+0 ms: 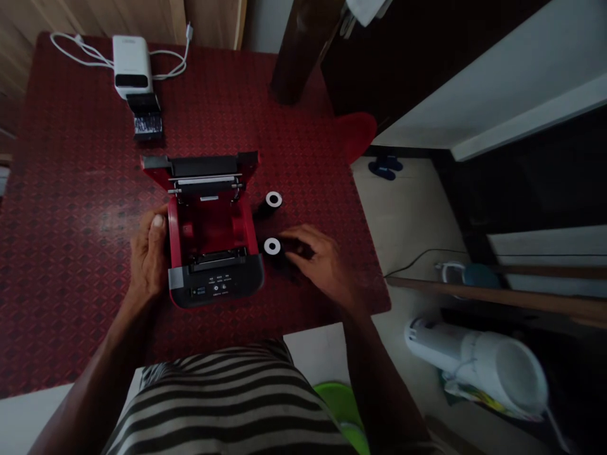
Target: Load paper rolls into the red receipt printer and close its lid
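Note:
A red and black receipt printer (215, 275) sits on the table with its lid (203, 167) raised, and its red paper bay shows no roll inside. My left hand (149, 253) grips the printer's left side, thumb on top and the other fingers partly hidden. Just right of the printer, a paper roll (272, 247) with a white end and dark side is between the thumb and forefinger of my right hand (315, 256). A second, similar paper roll (274, 200) stands slightly farther back, apart from my hand.
The table (71, 253) has a red patterned cover. At its far left lie a white power bank (131, 63) with a white cable and a small black item (148, 125). A dark post (303, 50) rises at the back. A red chair (358, 134) touches the right edge.

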The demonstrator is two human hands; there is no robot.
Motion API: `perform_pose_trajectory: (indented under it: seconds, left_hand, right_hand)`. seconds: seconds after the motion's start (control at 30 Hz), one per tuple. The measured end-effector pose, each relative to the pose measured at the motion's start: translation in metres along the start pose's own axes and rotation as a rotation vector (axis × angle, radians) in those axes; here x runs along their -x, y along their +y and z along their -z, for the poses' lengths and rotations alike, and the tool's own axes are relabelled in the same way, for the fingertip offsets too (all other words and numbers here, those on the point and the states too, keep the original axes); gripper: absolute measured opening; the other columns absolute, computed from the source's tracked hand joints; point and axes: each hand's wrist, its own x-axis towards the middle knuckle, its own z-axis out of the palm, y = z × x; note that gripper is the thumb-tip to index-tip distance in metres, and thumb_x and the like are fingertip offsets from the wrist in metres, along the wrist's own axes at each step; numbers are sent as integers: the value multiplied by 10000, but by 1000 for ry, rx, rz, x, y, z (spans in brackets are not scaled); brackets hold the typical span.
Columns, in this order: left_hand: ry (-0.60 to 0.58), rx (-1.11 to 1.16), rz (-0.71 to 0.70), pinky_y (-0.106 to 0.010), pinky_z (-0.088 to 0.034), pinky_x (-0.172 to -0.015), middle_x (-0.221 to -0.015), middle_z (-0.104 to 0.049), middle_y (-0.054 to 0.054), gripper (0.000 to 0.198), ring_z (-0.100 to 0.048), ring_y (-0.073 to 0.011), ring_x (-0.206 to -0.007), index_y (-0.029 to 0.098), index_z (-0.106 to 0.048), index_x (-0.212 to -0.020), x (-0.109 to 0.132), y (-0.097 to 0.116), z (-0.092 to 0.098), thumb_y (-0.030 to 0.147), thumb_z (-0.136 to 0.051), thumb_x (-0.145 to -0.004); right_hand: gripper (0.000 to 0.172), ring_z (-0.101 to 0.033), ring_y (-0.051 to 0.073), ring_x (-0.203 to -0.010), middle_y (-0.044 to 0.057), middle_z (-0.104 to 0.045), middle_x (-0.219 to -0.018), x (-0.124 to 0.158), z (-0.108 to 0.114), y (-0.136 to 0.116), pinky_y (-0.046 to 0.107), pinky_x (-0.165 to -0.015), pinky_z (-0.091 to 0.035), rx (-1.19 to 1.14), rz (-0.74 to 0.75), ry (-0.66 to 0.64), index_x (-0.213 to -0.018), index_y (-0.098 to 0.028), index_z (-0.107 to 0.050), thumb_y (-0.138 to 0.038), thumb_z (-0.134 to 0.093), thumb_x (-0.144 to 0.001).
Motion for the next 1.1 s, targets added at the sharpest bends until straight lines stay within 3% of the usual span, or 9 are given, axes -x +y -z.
perform_pose_trajectory:
  seconds: [0.1, 0.27, 0.33, 0.43, 0.5, 0.57, 0.7, 0.83, 1.1]
  left_hand:
    - [-9, -37, -11, -457, -540, -910, -990, -766, -85, 662, -694, -297, -969, 193, -795, -1147, 0, 4, 1, 736, -418, -1192]
    - [-7, -46, -8, -445, -543, -907, -1050, -785, -97, 679, -717, -301, -1030, 185, -789, -1179, 0, 6, 0, 743, -401, -1194]
    - [-2, -38, 8, -449, -544, -911, -1076, -792, -106, 688, -720, -305, -1047, 179, -790, -1186, 0, 5, -1, 746, -400, -1190]
    - [7, -22, 28, -475, -560, -931, -1085, -796, -114, 695, -726, -318, -1059, 197, -798, -1166, -1, 3, -2, 776, -413, -1170]
    - [4, -7, 44, -501, -578, -969, -1086, -797, -113, 655, -737, -331, -1081, 225, -805, -1167, -1, 2, -2, 765, -434, -1168]
    - [-3, 9, 57, -515, -589, -1004, -1088, -799, -110, 617, -748, -335, -1097, 246, -810, -1187, 0, 2, -2, 735, -435, -1178]
    - [-4, 52, 70, -504, -587, -1088, -1150, -809, -112, 577, -763, -336, -1208, 255, -815, -1230, 1, -2, -3, 685, -433, -1190]
    - [-6, 77, 34, -518, -591, -1115, -1254, -831, -126, 583, -772, -338, -1240, 236, -828, -1229, 0, -7, -4, 673, -443, -1192]
    - [5, 96, 30, -494, -595, -1095, -1293, -839, -127, 646, -780, -326, -1219, 247, -841, -1256, -1, -11, -5, 758, -455, -1171]
  right_hand:
    - [420, -806, 262, -1141, 67, -855, -1307, 6, -18, -4, 435, -935, -669, -68, 4, 30, -1288, -301, -846, -118, -782, -915]
    - [302, -816, 272, -1212, 51, -883, -1268, 4, -34, -8, 485, -1092, -650, -157, -12, 99, -1217, -298, -845, -180, -777, -947]
    - [319, -822, 270, -1226, 43, -881, -1298, 7, -16, -21, 487, -1116, -642, -160, -33, 99, -1270, -307, -827, -198, -768, -976]
    - [350, -822, 254, -1223, 13, -871, -1314, 10, 32, -62, 447, -1096, -637, -124, 11, 24, -1329, -341, -800, -192, -802, -1013]
    - [345, -814, 247, -1188, 10, -861, -1288, 4, 58, -96, 413, -1052, -641, -95, 178, -107, -1365, -346, -785, -226, -821, -1043]
    - [342, -804, 251, -1147, 24, -853, -1253, -10, 64, -125, 406, -1009, -654, -65, 378, -260, -1434, -322, -748, -281, -777, -1095]
    - [265, -767, 285, -1166, 101, -841, -1240, -46, 16, -149, 481, -1110, -627, 357, 521, -311, -1346, -186, -772, -105, -662, -1119]
    - [253, -755, 306, -1083, 133, -845, -1115, -63, -40, -147, 464, -986, -638, 720, 452, -299, -1179, -147, -810, -4, -620, -1092]
    - [294, -805, 290, -949, 129, -863, -960, -81, -64, -141, 398, -814, -608, 794, 359, -372, -1040, -166, -840, 12, -610, -1083]
